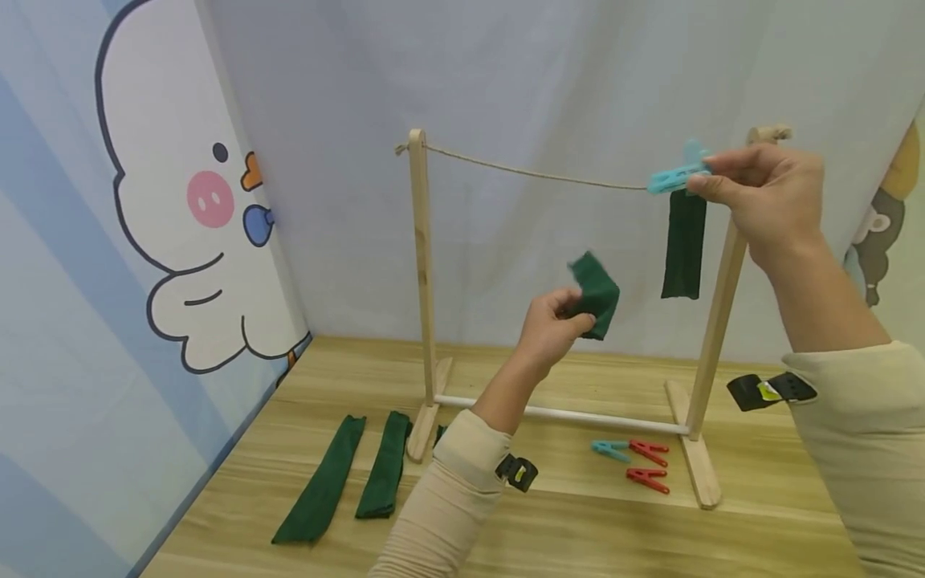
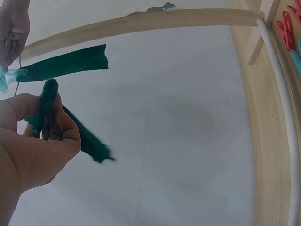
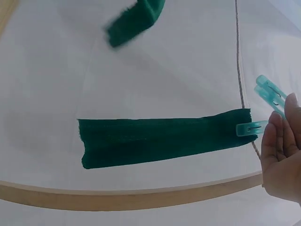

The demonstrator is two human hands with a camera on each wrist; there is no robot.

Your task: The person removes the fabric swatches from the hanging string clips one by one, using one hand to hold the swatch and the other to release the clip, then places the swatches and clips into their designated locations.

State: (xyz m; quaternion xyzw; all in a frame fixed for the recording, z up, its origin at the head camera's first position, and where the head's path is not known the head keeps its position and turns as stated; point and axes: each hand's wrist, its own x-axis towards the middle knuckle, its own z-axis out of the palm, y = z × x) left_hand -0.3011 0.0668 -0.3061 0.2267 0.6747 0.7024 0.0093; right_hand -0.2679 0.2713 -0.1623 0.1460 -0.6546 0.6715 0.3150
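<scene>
A strip of green cloth (image 1: 684, 245) hangs from the rope (image 1: 535, 172) near its right end. One light blue clothespin (image 3: 250, 129) clips its top edge to the rope. Just beside that, my right hand (image 1: 784, 197) pinches a second light blue clothespin (image 3: 271, 92) between thumb and fingers. Lower and to the left, my left hand (image 1: 552, 329) grips another green cloth strip (image 1: 598, 295), bent over in the fingers with a loose end sticking out. In the left wrist view this strip (image 2: 89, 141) hangs apart from the pinned one.
A wooden frame (image 1: 421, 265) with a white crossbar (image 1: 600, 417) holds the rope. Green strips (image 1: 321, 486) lie on the wooden table (image 1: 549, 530) at left, one partly behind my left forearm. Red clothespins (image 1: 648, 480) and a blue clothespin (image 1: 610, 449) lie by the right foot.
</scene>
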